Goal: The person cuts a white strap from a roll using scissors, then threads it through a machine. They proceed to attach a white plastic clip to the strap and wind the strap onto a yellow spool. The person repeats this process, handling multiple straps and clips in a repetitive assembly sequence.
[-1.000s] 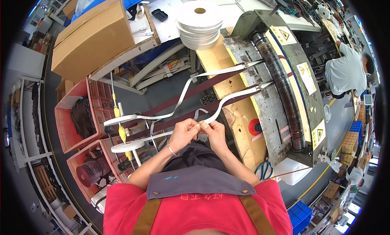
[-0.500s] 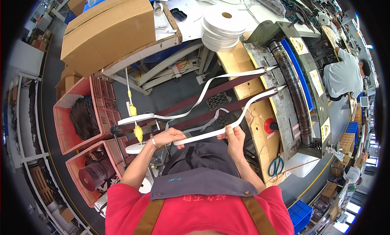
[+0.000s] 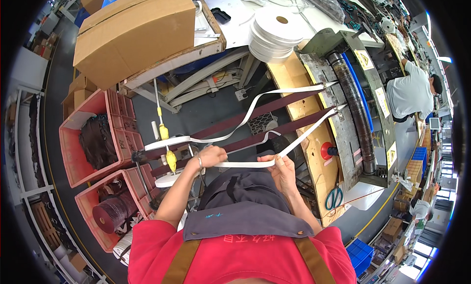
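A narrow white tape (image 3: 244,164) runs level between my hands. My left hand (image 3: 213,157) is closed around its left end, close to a white tape roll (image 3: 167,180). My right hand (image 3: 281,169) pinches the tape between thumb and fingers. From there it slants up, taut, to a pointed metal guide (image 3: 338,108) at the machine. A second white tape (image 3: 250,109) curves loosely from another flat roll to the upper guide. Two dark maroon strips (image 3: 245,142) lead under the tapes toward the same guides.
The machine's long dark roller (image 3: 354,115) stands at right beside a wooden tray (image 3: 314,156). Teal-handled scissors (image 3: 334,198) lie on that tray. Red crates (image 3: 115,161) stand at left; a cardboard box (image 3: 135,36) and stacked white rolls (image 3: 275,36) are beyond. A co-worker (image 3: 409,91) is far right.
The tape between my right hand and the lower guide has gone from a slack curve to a straight line. My left hand has moved slightly up and its fingers have turned over the tape.
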The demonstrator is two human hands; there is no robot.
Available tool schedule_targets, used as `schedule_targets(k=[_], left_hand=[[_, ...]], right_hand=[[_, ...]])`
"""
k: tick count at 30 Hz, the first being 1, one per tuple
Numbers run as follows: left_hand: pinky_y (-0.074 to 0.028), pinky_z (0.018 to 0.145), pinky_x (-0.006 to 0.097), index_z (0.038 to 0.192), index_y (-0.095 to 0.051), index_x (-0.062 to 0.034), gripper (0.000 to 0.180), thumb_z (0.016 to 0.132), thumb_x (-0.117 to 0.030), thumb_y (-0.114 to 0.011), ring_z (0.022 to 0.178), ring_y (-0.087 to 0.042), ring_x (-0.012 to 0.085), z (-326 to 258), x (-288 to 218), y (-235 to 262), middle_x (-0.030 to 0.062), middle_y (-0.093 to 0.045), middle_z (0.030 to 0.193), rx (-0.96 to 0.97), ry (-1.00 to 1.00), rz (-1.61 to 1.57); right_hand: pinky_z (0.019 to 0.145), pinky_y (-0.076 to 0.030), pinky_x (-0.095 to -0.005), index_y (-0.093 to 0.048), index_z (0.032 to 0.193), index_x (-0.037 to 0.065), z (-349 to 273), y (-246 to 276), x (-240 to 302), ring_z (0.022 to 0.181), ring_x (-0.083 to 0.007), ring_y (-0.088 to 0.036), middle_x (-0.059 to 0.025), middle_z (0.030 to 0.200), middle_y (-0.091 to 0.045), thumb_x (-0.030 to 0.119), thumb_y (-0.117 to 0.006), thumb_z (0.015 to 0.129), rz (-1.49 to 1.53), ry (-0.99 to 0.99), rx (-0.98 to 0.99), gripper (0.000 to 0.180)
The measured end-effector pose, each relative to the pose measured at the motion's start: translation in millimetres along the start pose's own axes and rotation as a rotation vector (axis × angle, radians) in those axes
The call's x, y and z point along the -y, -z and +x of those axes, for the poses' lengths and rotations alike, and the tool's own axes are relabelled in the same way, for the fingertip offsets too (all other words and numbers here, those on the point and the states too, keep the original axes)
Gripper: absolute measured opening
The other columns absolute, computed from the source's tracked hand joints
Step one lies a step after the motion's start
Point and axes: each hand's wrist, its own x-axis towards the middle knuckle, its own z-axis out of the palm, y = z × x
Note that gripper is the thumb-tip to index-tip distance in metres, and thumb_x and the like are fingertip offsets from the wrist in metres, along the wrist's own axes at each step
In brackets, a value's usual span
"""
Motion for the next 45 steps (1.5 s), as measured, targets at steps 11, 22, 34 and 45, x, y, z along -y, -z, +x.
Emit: schedule_targets(k=[11, 22, 34, 45], left_hand=[[-0.046, 0.071, 0.037, 0.090, -0.062, -0.0011, 0.027, 0.081, -0.021, -0.046, 0.077, -0.061, 0.0301, 12.0, 1.8, 79.2, 0.0145, -0.064, 0.078, -0.232, 0.258, 0.099], [-0.046, 0.075, 0.038, 0.088, -0.064, -0.0054, 0.023, 0.072, -0.015, -0.050, 0.081, -0.060, 0.0335, 30.3, 4.5, 68.7, 0.0187, -0.062, 0.082, -0.009, 0.262, 0.152], [-0.047, 0.076, 0.039, 0.085, -0.064, -0.0008, 0.026, 0.073, -0.020, -0.053, 0.087, -0.060, 0.0322, 52.9, 21.7, 29.8, 0.0197, -0.062, 0.088, 0.247, 0.365, 0.457], [-0.049, 0.071, 0.030, 0.084, -0.064, -0.0015, 0.032, 0.078, -0.031, -0.053, 0.076, -0.063, 0.0207, 40.1, -40.8, 55.0, 0.0137, -0.064, 0.079, 0.247, 0.107, -0.091]], right_hand=[[0.097, -0.033, -0.0401, -0.055, 0.086, 0.002, 10.5, 5.9, -5.9, 0.101, -0.0301, -0.055, -0.0190, 0.102, -0.058, 0.024, -0.061, 0.078, 0.241, 0.006, 0.005, 0.024], [0.099, -0.026, -0.0348, -0.041, 0.122, -0.002, -7.3, -0.9, -8.6, 0.113, -0.0247, -0.045, -0.0175, 0.111, -0.055, 0.020, -0.053, 0.082, -0.171, -0.174, 0.420, 0.047], [0.096, -0.030, -0.0322, -0.046, 0.120, 0.001, -40.9, -11.4, 11.7, 0.117, -0.0215, -0.039, -0.0127, 0.120, -0.049, 0.035, -0.049, 0.086, -0.173, -0.377, 0.509, 0.048], [0.086, -0.036, -0.0261, -0.045, 0.119, 0.000, -15.8, -18.0, 1.3, 0.106, -0.0168, -0.048, -0.0128, 0.111, -0.055, 0.017, -0.053, 0.080, -0.108, -0.337, 0.443, 0.043]])
